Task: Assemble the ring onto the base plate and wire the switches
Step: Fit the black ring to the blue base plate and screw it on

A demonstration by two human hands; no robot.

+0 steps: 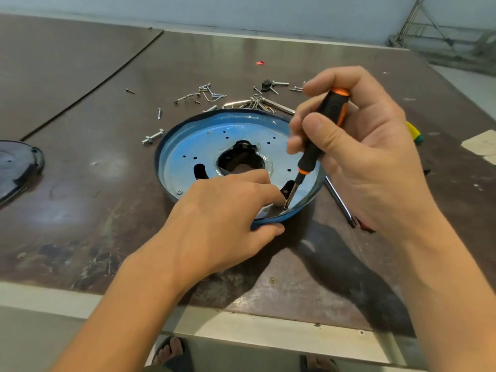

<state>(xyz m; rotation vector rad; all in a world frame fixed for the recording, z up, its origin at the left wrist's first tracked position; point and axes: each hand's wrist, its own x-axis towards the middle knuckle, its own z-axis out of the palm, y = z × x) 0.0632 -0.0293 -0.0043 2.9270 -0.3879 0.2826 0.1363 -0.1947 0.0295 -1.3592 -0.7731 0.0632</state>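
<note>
Head view: right hand (370, 162) grips a screwdriver (330, 111), left hand (222, 218) pinches the plate (188, 146). Early yet (no switches in sight).

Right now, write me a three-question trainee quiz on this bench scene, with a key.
1. True or false: the right hand grips the black-and-orange screwdriver.
2. Where does the screwdriver's tip meet the round blue metal base plate? A near rim, B centre hole, C far rim.
3. Short answer: which hand steadies the plate's rim?
Key: 1 true; 2 A; 3 the left hand.
</note>
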